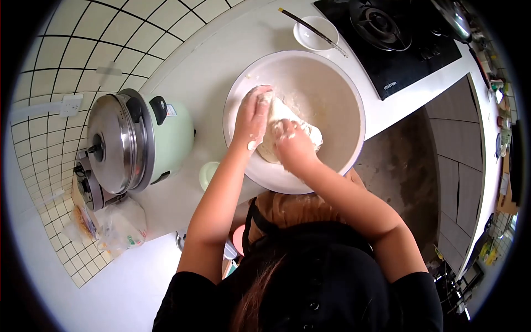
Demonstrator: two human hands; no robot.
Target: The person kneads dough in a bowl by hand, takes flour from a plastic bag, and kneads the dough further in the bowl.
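A lump of pale dough (312, 134) lies in a large white basin (348, 94), with floury bits stuck to the basin's inner wall. My left hand (254, 117) grips the dough's left edge, its fingers bent over the top end. Curled into the middle of the dough is my right hand (294, 145), knuckles down and fingertips partly hidden. Dabs of dough cling to both hands, and one bit sticks to my left wrist.
Behind the basin, chopsticks (315, 32) rest across a small white bowl (306, 40). A black gas stove (409, 66) is at the back right. A green rice cooker (174, 133) with a steel lid stands left, near a small green bowl (207, 175) and a plastic bag (124, 224).
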